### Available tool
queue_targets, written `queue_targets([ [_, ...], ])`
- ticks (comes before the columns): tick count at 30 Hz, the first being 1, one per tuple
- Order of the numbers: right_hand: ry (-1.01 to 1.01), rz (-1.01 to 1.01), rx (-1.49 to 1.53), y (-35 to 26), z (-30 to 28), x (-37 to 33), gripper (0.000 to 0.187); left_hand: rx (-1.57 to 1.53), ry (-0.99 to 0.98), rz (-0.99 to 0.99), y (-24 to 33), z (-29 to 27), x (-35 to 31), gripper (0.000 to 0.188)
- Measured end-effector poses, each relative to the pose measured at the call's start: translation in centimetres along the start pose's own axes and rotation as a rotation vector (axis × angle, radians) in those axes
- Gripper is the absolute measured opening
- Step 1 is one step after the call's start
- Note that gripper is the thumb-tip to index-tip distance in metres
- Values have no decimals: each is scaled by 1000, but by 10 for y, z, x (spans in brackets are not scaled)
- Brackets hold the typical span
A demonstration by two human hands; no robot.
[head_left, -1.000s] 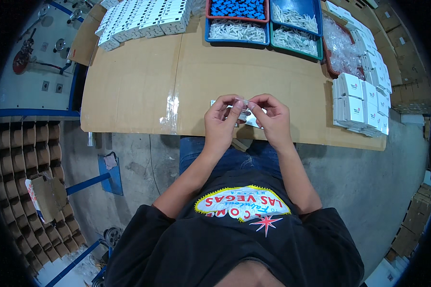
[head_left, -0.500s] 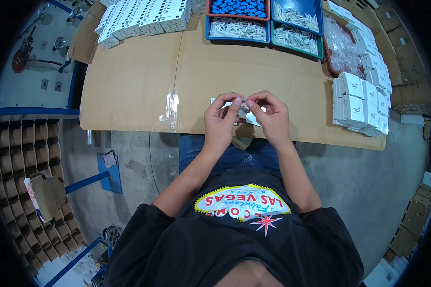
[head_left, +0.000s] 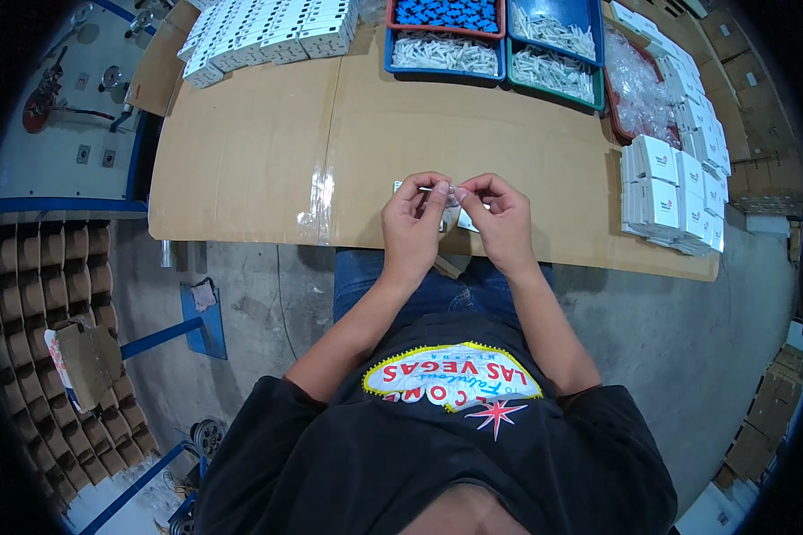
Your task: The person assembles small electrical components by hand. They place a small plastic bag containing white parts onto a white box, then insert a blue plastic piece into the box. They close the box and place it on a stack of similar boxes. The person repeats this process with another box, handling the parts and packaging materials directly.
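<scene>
Above the table's near edge, my left hand (head_left: 409,218) and my right hand (head_left: 501,223) come together, thumbs and forefingers pinched. Between the fingertips is a small, clear, shiny piece (head_left: 452,198), which looks like thin plastic; both hands grip it. Fingers cover much of it, so its exact kind cannot be made out. Below the hands lies a flat white item (head_left: 467,221) on the cardboard, partly hidden by my right thumb and fingers. Another bit of white shows behind my left fingers.
Cardboard (head_left: 241,160) covers the table. At its back stand a red tray (head_left: 447,34) of blue parts and blue and green trays of white pieces. White boxes (head_left: 268,62) line the back left; more white boxes (head_left: 660,205) are stacked right, near a tray of clear bags (head_left: 638,98).
My right hand has shifted slightly left, closer to my left hand. The clear piece stays pinched between the fingertips, and a bit more of it shows.
</scene>
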State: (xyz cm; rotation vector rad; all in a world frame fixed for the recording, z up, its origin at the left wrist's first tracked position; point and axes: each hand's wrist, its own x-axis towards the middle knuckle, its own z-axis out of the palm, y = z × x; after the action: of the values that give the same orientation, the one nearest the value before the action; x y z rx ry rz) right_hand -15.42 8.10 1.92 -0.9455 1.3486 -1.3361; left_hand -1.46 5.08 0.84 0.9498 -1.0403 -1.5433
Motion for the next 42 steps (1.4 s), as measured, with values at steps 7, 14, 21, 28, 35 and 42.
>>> queue_targets([
  [7, -25, 69, 116, -4, -6, -1, 10, -51, -137, -76, -6, -7, 6, 15],
  [14, -57, 133, 80, 5, -11, 0, 9, 0, -177, -117, -5, -9, 6, 13],
  [21, -55, 146, 113, 9, -14, 2, 9, -16, -148, -170, -5, -11, 7, 15],
  [28, -51, 32, 50, 17, -6, 3, 11, 9, -109, -50, -12, -11, 7, 16],
  [35, -166, 160, -40, 15, -17, 4, 10, 198, -285, -254, -6, -26, 10, 14],
  [42, -490, 277, -161, 36, -37, -9, 23, 178, -216, -378, -24, -52, -22, 36],
])
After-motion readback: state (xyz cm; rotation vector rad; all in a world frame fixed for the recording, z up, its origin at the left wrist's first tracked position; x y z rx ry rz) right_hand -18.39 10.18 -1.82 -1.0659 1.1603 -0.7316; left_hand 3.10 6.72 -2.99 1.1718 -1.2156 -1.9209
